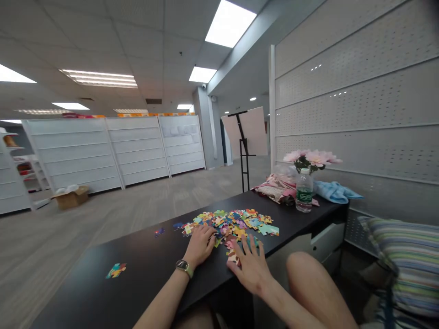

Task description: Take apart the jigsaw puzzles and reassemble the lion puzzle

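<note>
A loose pile of colourful jigsaw puzzle pieces lies spread on the dark tabletop. My left hand, with a watch on its wrist, rests at the near left side of the pile. Its fingers curve over the pieces and the thumb stands apart; the fingertips are partly hidden. Fingers spread, my right hand lies flat over several pieces at the near edge of the pile. Two pieces stuck close together or overlapping lie far to the left. A dark blue and red piece sits left of the pile.
Beyond the pile stand a water bottle and pink flowers, beside patterned cloth and a blue cloth. A drawer juts out under the table's right end. A striped cushion is at the right.
</note>
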`<state>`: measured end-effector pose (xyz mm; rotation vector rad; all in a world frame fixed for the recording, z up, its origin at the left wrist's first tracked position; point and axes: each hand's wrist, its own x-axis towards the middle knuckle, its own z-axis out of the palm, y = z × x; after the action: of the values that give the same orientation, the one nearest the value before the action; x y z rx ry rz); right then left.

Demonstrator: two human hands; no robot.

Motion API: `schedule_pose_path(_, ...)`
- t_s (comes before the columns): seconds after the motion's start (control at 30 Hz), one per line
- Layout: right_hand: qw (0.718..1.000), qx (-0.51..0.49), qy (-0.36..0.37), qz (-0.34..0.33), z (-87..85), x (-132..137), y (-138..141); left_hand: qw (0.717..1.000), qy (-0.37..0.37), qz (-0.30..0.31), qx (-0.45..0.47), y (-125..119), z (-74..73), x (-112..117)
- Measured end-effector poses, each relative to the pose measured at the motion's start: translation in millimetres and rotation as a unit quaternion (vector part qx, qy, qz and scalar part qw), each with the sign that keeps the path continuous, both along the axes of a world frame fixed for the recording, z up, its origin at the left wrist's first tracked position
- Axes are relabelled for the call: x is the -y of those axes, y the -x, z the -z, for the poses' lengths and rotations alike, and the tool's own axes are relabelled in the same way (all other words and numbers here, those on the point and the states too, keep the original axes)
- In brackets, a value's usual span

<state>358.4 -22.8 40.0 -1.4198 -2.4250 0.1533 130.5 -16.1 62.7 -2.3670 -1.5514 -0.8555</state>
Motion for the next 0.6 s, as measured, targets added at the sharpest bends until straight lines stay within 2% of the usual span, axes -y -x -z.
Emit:
schedule_pose_path(0.07,1.0,-0.01,0.017,0.004,-1.6,-16.5,2.8,1.0,0.022,0.011,-0.008,3.0,4.4,4.4)
schedule_pose_path(0.17,0.999,-0.02,0.021,-0.03,-4.9,-37.9,9.3,0.999,0.05,0.012,-0.007,5.1,9.9,8.3)
schedule_pose_path(0.27,0.997,-0.02,-0.003,-0.076,-12.9,-62.0,6.8,0.998,0.052,-0.025,0.021,11.2,12.6,8.0)
schedule_pose_path(0.33,0.994,-0.032,-0.027,-0.098,-22.4,-89.9,0.3,0.996,0.042,-0.068,0.046,23.7,12.4,2.9)
schedule_pose_path(0.4,0.991,-0.049,-0.043,-0.113,-32.6,-134.6,-3.9,0.988,0.025,-0.132,0.071,44.4,11.2,-8.0)
schedule_pose_path(0.47,0.989,-0.058,-0.041,-0.126,-38.7,-196.5,0.5,0.973,0.004,-0.212,0.089,71.6,9.8,-23.6)
schedule_pose_path(0.53,0.988,-0.056,-0.024,-0.142,-37.1,-269.0,17.3,0.951,-0.019,-0.294,0.099,101.6,9.5,-39.0)
schedule_pose_path(0.6,0.986,-0.045,0.0,-0.16,-26.9,-342.2,47.0,0.922,-0.036,-0.374,0.091,131.4,12.8,-48.0)
